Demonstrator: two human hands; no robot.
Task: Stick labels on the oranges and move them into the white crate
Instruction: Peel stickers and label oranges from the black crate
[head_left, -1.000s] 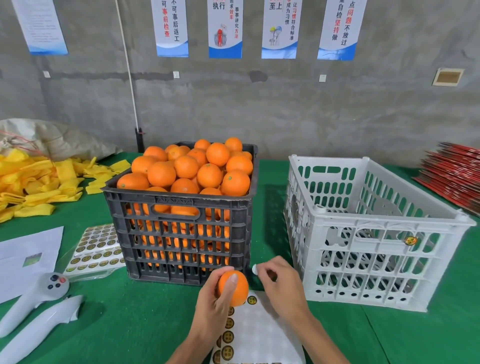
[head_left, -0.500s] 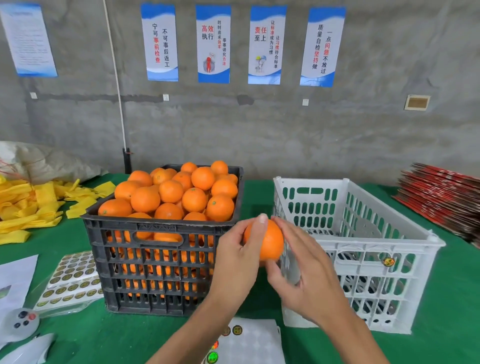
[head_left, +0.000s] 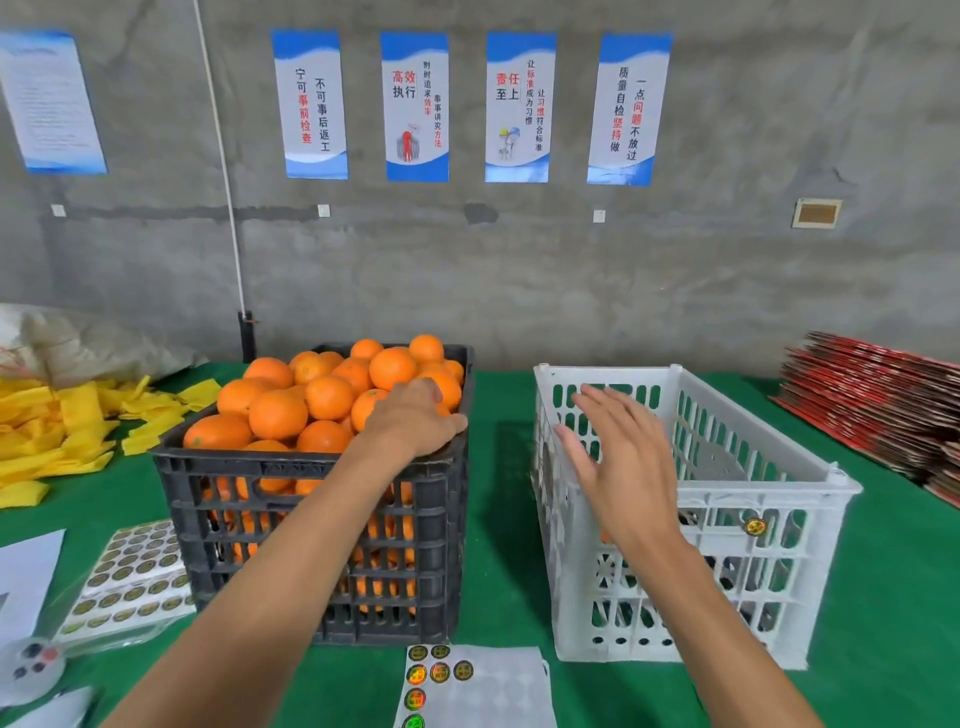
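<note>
concrete wall with posters, green table, left grip curled on oranges, right grip spread, empty, over white crate

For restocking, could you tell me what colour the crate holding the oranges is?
Black crate, clearest in the head view.

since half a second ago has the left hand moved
Yes. The left hand went left from in front of the white crate onto the oranges in the black crate.
</note>
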